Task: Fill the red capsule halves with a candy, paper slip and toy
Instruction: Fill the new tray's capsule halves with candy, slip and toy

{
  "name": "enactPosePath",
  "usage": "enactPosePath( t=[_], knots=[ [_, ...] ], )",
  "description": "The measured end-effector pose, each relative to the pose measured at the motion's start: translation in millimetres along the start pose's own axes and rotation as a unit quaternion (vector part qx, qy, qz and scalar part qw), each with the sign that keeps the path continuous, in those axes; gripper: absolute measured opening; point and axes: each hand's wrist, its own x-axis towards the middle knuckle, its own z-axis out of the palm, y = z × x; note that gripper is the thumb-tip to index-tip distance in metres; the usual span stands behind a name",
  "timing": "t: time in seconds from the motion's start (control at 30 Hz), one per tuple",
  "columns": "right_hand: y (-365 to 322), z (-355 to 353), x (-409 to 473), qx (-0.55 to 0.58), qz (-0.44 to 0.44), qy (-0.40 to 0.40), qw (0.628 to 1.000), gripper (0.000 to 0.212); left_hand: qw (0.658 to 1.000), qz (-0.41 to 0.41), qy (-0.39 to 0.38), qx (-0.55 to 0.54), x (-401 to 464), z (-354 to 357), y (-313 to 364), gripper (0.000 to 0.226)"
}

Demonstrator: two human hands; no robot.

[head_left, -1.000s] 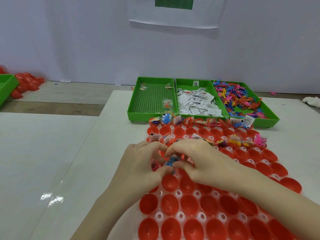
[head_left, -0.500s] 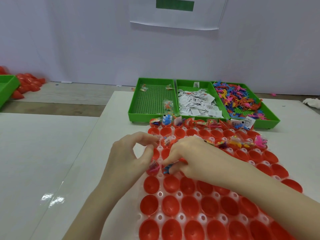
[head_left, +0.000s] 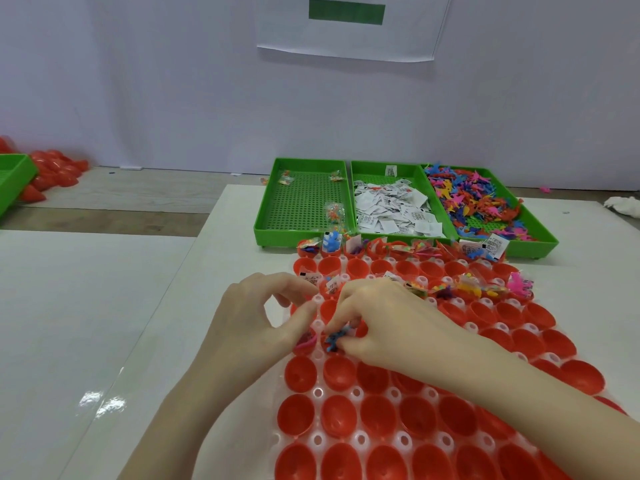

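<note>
Many red capsule halves [head_left: 337, 374] stand open side up in a white holed holder [head_left: 317, 393] on the table. The far rows hold candy bags, paper slips and toys; the near rows look bare. My right hand [head_left: 381, 323] pinches a blue toy [head_left: 336, 338] over a capsule half in the second column. My left hand [head_left: 256, 317] is beside it. Its thumb presses a pink item [head_left: 306, 339] into the leftmost capsule half, and its forefinger arches above.
Three green trays stand behind the holder: a nearly bare one with a few candy bags [head_left: 335, 214], one with paper slips [head_left: 388, 209], and one with coloured toys [head_left: 478, 202]. Loose red capsule halves [head_left: 52, 171] and another green tray [head_left: 14, 178] are at the far left.
My hands have drawn apart. The left thumb has come down onto the pink item in the leftmost capsule half, and the right hand has lowered the blue toy towards the neighbouring half.
</note>
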Motion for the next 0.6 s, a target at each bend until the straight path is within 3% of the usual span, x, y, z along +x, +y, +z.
enactPosePath(
  t=[0.13,0.23,0.4,0.47,0.6],
  knots=[
    [-1,-5,6,-0.025,0.025,-0.018,0.999,0.025,0.996,-0.036,0.048,-0.062,4,0,3,0.025],
    [2,-14,6,0.020,0.029,-0.047,0.998,0.030,0.991,-0.053,0.074,-0.099,10,-6,7,0.024],
    [17,-44,-4,0.107,0.042,-0.053,0.992,0.028,0.992,-0.062,0.046,-0.099,53,-17,4,0.016],
    [38,-66,-7,0.194,0.076,0.007,0.978,0.018,0.990,-0.083,0.020,-0.110,83,-15,-3,0.009],
    [123,-98,1,0.263,0.207,0.261,0.905,0.003,0.985,-0.132,-0.076,-0.076,140,9,-23,0.023]
  ],
)
